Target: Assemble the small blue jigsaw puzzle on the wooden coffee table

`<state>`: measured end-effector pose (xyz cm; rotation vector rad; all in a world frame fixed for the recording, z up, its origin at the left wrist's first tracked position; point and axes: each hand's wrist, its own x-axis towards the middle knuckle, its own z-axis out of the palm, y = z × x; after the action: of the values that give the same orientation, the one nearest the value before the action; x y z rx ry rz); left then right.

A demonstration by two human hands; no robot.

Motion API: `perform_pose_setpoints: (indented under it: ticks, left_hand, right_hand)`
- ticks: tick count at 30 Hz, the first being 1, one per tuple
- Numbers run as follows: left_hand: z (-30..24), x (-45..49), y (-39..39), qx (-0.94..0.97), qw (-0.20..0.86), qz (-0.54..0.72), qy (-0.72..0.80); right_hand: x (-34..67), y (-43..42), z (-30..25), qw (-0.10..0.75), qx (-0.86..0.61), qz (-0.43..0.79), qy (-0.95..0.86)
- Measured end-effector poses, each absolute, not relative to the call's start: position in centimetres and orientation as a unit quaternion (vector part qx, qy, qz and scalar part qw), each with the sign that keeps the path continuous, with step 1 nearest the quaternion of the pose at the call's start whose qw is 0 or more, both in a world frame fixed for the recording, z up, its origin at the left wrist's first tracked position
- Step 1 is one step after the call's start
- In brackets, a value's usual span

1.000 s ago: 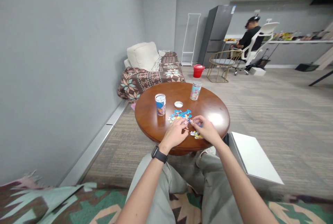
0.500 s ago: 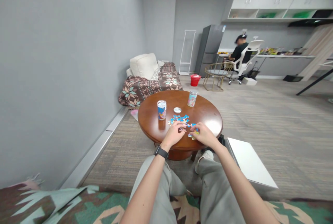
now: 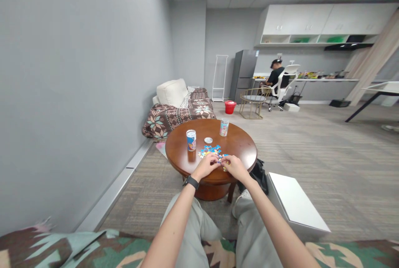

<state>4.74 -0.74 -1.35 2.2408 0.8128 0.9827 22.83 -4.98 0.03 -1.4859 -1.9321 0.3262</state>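
Lying under both hands, puzzle pieces spread beyond fingertips

At frame centre you have a round wooden table bearing two printed tins and a loose lid. Left of centre, a sofa under a patterned blanket, with a cream cushion. Behind it, a red bucket, a grey fridge and a seated person. At lower right, a white box.
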Motion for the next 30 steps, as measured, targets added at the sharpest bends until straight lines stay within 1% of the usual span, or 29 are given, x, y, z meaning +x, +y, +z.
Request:
perform_pose_setpoints:
  ticks: [9,12,17,22,25,30]
  left_hand:
    - [-0.9,4.7,-0.5,0.759,0.298,0.411,0.407]
    - [-0.6,4.4,-0.6,0.748,0.313,0.423,0.405]
    - [0.0,4.0,-1.1,0.75,0.35,0.408,0.385]
    - [-0.2,4.3,-1.4,0.708,0.362,0.413,0.445]
    - [0.0,4.4,-1.5,0.705,0.346,0.411,0.462]
    - [0.2,4.6,-1.5,0.741,0.284,0.377,0.478]
  right_hand:
    - [23.8,-3.9,-0.9,0.325,-0.591,0.055,-0.736]
    - [23.3,-3.4,-1.2,0.321,-0.587,0.051,-0.741]
    - [22.7,-3.3,-2.0,0.317,-0.605,0.03,-0.73]
    - [22.7,-3.7,-2.0,0.312,-0.604,0.026,-0.733]
    - [22.7,-4.0,-1.7,0.309,-0.591,0.028,-0.744]
    - [22.7,-4.2,-1.5,0.301,-0.57,0.042,-0.764]
